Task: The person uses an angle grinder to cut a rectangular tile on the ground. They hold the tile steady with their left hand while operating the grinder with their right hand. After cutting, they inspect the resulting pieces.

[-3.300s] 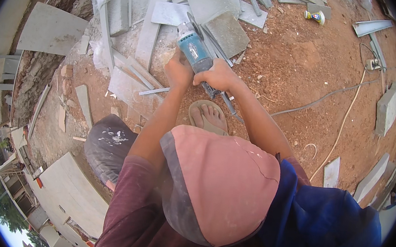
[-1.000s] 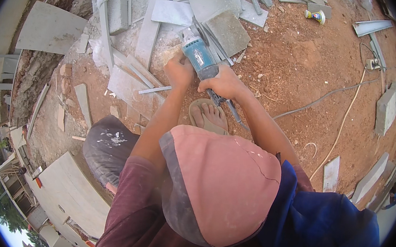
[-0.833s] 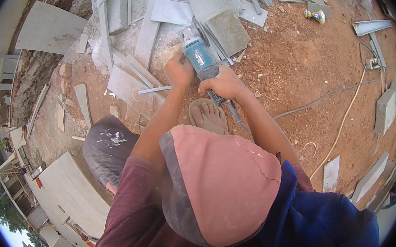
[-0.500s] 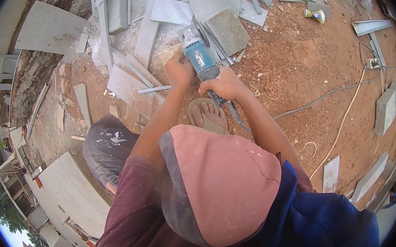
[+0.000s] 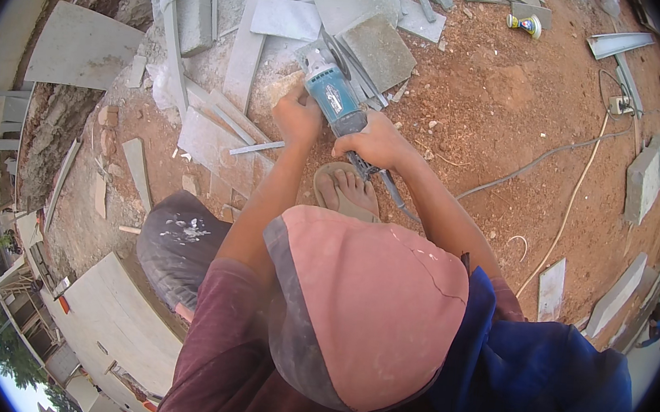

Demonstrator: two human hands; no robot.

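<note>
A teal and grey angle grinder (image 5: 333,95) lies aslant, its disc (image 5: 333,54) at the far end among grey stone slabs. My right hand (image 5: 372,140) wraps round its dark rear handle. Close to the grinder's left side, my left hand (image 5: 298,119) is closed. What its fingers hold is hidden; a rough tan piece (image 5: 282,86) shows just beyond them. A pale slab (image 5: 287,19) lies ahead of the grinder, and a thicker grey slab (image 5: 378,52) sits to the right of the disc.
My sandalled foot (image 5: 346,192) stands just below the grinder. A grey power cord (image 5: 524,169) runs right over reddish soil to a socket (image 5: 619,105). Offcut strips (image 5: 234,129) and a concrete block (image 5: 196,22) lie left. A small tub (image 5: 526,26) lies at far right.
Almost nothing differs. Both hands and the grinder keep their places, with only a very slight shift of the grinder's body.
</note>
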